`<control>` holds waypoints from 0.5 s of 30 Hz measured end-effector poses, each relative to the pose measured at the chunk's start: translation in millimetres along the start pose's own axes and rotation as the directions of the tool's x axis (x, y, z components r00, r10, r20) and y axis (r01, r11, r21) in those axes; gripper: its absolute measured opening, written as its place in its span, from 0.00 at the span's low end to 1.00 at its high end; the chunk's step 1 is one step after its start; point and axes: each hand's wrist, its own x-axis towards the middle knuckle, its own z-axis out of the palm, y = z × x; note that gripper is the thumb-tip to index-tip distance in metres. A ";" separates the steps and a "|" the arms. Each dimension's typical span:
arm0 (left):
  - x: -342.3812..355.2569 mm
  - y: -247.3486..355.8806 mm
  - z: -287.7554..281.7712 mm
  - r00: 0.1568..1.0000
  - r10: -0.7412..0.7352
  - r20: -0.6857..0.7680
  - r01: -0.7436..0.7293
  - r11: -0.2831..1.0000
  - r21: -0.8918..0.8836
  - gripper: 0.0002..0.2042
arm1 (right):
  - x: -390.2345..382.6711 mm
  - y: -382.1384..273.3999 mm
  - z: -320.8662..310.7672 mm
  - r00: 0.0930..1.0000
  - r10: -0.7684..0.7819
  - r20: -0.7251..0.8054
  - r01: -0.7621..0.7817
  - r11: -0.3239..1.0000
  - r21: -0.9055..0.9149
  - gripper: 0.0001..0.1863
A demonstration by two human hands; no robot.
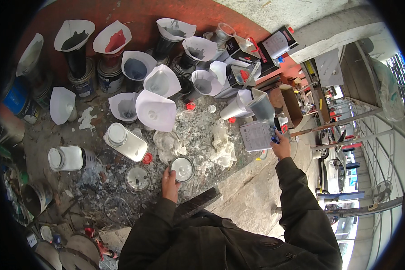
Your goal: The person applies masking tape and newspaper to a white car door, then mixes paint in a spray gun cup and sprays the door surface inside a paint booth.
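Tin (75, 159) with round corners stands on the left of the bench (101, 183), with a fat white cap on its top. Along the far side, paper cones (155, 110) flare wide like flowers. Many sit down in cups, which seems to hold them up; some have red, green or grey paint inside. Nearer, a round can (137, 178) with a smeared top stands on crusty, paint-spotted stuff. Beyond it to the right lies a crumpled white rag (168, 145), soft and dirty. The left hand (169, 184) is curled around the near left side of a round tin (182, 168), likely to steady it. The top is pale and shiny; I cannot tell if it is wet paint or a lid. Over to the right, a smooth grey cup (262, 109), wide above and narrow below, tilts left on a spray gun (273, 131). The right hand (281, 147) is closed around the gun, which seems to stop it tipping over.
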 end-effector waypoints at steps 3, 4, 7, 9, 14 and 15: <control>0.9 -0.9 -0.7 1.000 -0.006 0.002 0.006 1.000 -0.005 0.21 | 2.9 -4.1 -12.6 1.000 0.009 0.003 -0.009 0.999 -0.038 0.33; 1.3 -1.9 -0.5 1.000 0.001 0.015 0.000 1.000 -0.020 0.21 | 3.4 -4.6 -16.8 1.000 0.006 0.002 -0.006 0.998 -0.061 0.33; -0.1 -1.6 -0.3 1.000 0.011 0.017 -0.010 0.999 -0.050 0.21 | -1.1 -24.9 -24.8 0.998 -0.056 -0.033 0.049 0.980 -0.192 0.33; 0.1 -2.1 0.0 1.000 0.008 0.022 -0.006 0.998 -0.060 0.22 | -0.7 -28.2 -29.0 0.996 -0.076 -0.049 0.058 0.954 -0.295 0.32; 1.0 -0.1 -1.2 0.999 0.017 0.035 -0.015 0.997 -0.070 0.21 | 1.4 -59.7 -43.4 0.995 -0.083 -0.064 0.042 0.880 -0.474 0.31; 0.1 0.8 -0.7 0.999 0.008 0.031 -0.006 0.998 -0.059 0.21 | 4.6 -61.6 -46.3 0.992 -0.108 -0.064 0.059 0.853 -0.519 0.32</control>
